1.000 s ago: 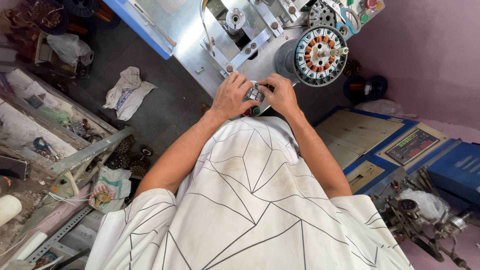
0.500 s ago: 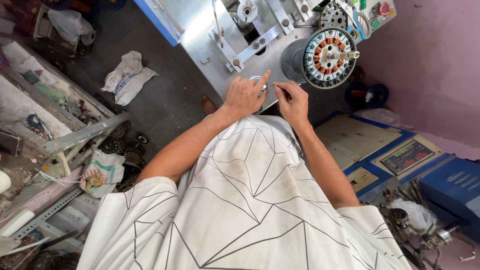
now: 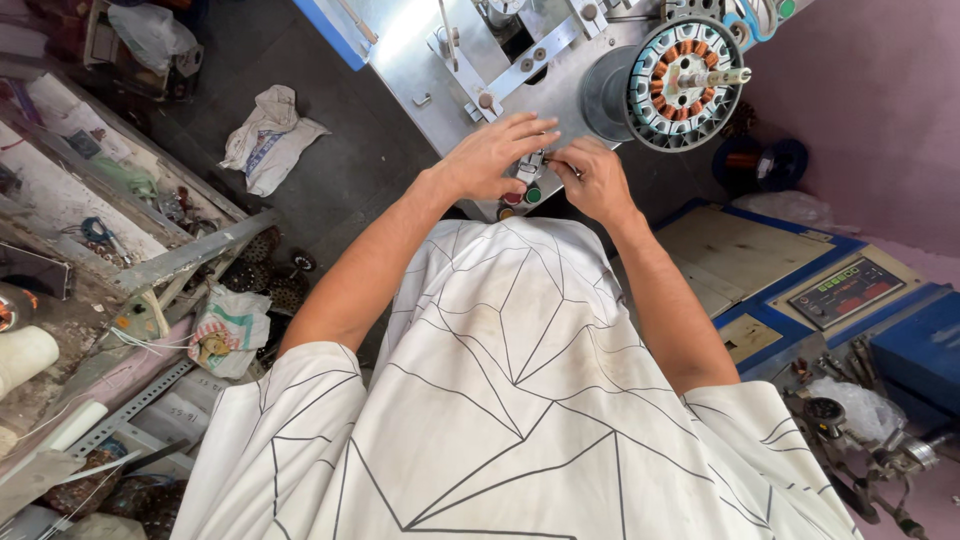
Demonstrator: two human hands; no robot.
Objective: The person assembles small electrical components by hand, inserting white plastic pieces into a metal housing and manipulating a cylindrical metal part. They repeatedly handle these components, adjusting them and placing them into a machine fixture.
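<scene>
Most of the lower view is filled by a white shirt [image 3: 500,400] marked with thin black lines. Above it a silver metal machine panel [image 3: 420,50] is seen, edged in blue on one side. On its right a round wound stator [image 3: 682,82] with copper coils is mounted on a shaft. The left hand [image 3: 495,155] is laid on the panel's lower edge with its fingers [image 3: 530,128] spread and only slightly curled; nothing is seen to be gripped by it. The right hand [image 3: 595,180] is held just beside it, its fingers pinched together at a small metal part [image 3: 530,165] between the two hands. A green button [image 3: 533,196] and a red button [image 3: 512,198] are seen just below.
</scene>
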